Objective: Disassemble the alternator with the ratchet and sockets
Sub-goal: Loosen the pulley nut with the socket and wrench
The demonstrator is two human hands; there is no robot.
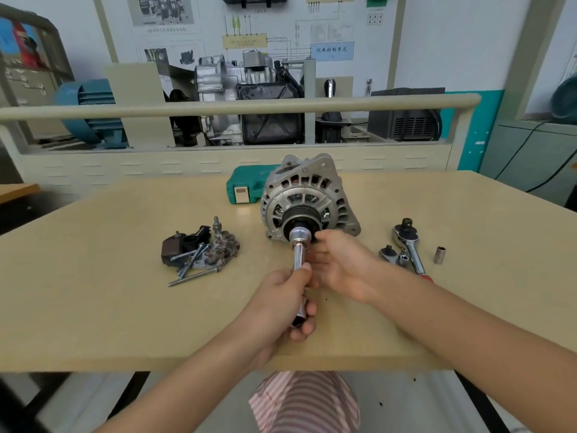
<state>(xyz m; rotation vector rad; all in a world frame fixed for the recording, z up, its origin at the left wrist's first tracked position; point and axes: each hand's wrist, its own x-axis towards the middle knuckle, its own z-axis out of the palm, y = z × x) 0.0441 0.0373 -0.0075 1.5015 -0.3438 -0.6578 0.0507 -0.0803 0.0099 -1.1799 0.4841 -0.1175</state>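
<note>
**Wrench on the front nut**

The left hand (281,295) has its grip wrapped round the ratchet (299,260), whose socket sits on the alternator (307,195) hub. The right hand (340,260) lies loose beside it. Bolts and parts (199,251) are already off on the tabletop (125,307). I think the body is still to split.

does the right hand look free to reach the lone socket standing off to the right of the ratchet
Probably yes. The right hand is open beside the tool shaft, holding nothing, and bare table lies between it and the socket; only the ratchet lies partly along the way.
</note>
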